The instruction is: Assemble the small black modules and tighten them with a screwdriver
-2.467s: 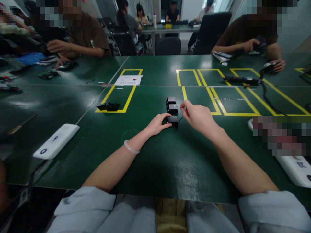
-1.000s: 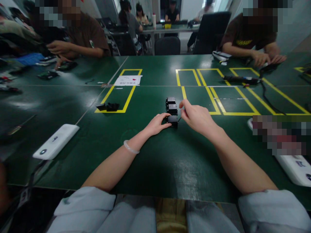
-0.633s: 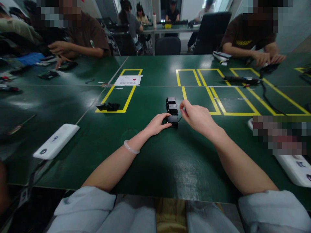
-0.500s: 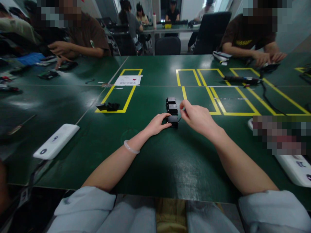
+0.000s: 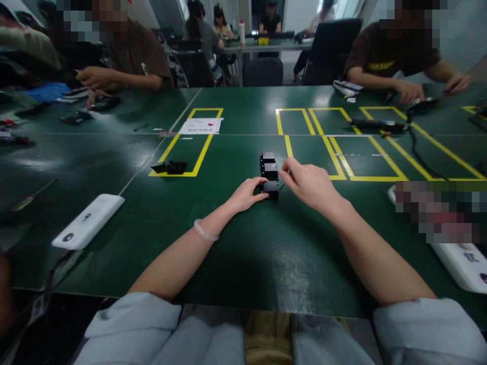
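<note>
Three black box-shaped parts, which look like small servo motors, stand in a row on the green table (image 5: 243, 253). My left hand (image 5: 245, 195) pinches the nearest black box-shaped part (image 5: 271, 189) between thumb and forefinger from its left side. The middle black box-shaped part (image 5: 270, 169) and the far black box-shaped part (image 5: 268, 156) stand just beyond it. Close on the right, my right hand (image 5: 304, 182) is closed with its fingers pinched together. A thin dark rod (image 5: 281, 187) juts from under those fingers toward the nearest part; its tip and kind are unclear.
Yellow tape outlines (image 5: 342, 178) mark the table's far half. A black part (image 5: 171, 167) lies left by a paper sheet (image 5: 201, 125). White devices rest at left (image 5: 89, 221) and right (image 5: 462, 263). Co-workers sit opposite; a black tool (image 5: 378, 125) with cable lies far right.
My right hand has shifted slightly left, toward the black parts. My left hand stays put. The co-worker at far right has moved one hand outward to the right.
</note>
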`<action>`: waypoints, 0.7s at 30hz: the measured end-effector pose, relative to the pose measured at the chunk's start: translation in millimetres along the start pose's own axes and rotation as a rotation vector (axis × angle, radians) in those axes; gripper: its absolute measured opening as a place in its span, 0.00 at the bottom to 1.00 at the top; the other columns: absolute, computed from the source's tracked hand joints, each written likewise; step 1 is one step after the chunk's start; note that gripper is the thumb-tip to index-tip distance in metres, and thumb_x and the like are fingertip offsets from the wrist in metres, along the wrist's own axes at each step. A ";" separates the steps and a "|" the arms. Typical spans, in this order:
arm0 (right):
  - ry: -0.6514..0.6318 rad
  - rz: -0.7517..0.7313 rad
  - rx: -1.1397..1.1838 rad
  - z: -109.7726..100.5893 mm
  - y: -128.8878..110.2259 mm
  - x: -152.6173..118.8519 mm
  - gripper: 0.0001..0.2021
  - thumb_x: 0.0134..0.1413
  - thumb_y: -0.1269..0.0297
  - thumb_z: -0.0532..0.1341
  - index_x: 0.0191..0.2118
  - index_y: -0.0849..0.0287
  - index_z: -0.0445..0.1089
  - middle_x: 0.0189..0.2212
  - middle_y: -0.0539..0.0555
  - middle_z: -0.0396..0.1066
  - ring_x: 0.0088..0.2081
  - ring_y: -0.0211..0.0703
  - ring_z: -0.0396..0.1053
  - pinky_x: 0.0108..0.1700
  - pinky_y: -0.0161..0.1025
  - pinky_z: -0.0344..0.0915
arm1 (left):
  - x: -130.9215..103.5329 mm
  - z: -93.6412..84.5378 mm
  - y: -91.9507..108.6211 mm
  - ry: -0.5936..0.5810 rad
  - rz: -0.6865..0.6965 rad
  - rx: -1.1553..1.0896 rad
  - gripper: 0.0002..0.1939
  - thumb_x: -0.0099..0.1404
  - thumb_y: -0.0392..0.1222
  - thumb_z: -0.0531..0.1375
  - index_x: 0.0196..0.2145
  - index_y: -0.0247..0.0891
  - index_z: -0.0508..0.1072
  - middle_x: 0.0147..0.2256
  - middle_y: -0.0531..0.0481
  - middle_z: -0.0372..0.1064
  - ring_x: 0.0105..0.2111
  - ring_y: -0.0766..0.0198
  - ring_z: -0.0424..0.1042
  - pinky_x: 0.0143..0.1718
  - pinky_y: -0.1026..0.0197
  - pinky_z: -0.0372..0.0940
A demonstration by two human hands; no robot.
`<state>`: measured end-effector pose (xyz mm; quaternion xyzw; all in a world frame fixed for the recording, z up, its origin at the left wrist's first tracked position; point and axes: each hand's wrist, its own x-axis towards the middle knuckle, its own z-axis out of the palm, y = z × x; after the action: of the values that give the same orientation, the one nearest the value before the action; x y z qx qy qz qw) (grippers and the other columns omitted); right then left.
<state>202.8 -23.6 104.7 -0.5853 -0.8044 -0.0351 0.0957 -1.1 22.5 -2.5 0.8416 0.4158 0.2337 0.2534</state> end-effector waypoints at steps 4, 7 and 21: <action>-0.032 0.027 -0.055 0.4 0.0 1.3 0.18 0.65 0.56 0.43 0.45 0.57 0.65 0.31 0.56 0.75 0.29 0.43 0.69 0.27 0.37 0.43 | 0.0 -0.2 0.3 -0.005 0.002 -0.006 0.22 0.65 0.48 0.59 0.54 0.41 0.64 0.53 0.47 0.66 0.51 0.53 0.65 0.53 0.52 0.59; -0.019 0.003 -0.026 0.3 0.5 1.0 0.15 0.64 0.60 0.43 0.48 0.57 0.63 0.32 0.55 0.75 0.29 0.42 0.69 0.26 0.37 0.43 | 0.0 -0.5 0.7 -0.008 -0.002 -0.009 0.22 0.65 0.49 0.59 0.54 0.42 0.64 0.53 0.47 0.66 0.51 0.53 0.65 0.53 0.51 0.60; 0.024 -0.015 -0.040 1.9 1.7 1.1 0.14 0.64 0.61 0.44 0.46 0.56 0.63 0.31 0.53 0.75 0.29 0.42 0.69 0.25 0.36 0.42 | 0.1 0.6 -3.1 0.002 0.030 0.000 0.21 0.65 0.49 0.59 0.54 0.42 0.64 0.53 0.48 0.65 0.50 0.54 0.65 0.52 0.52 0.59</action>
<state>203.8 -21.7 103.0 -0.5804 -0.8068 -0.0592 0.0934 -2.5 24.0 -4.8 0.8474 0.4035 0.2384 0.2497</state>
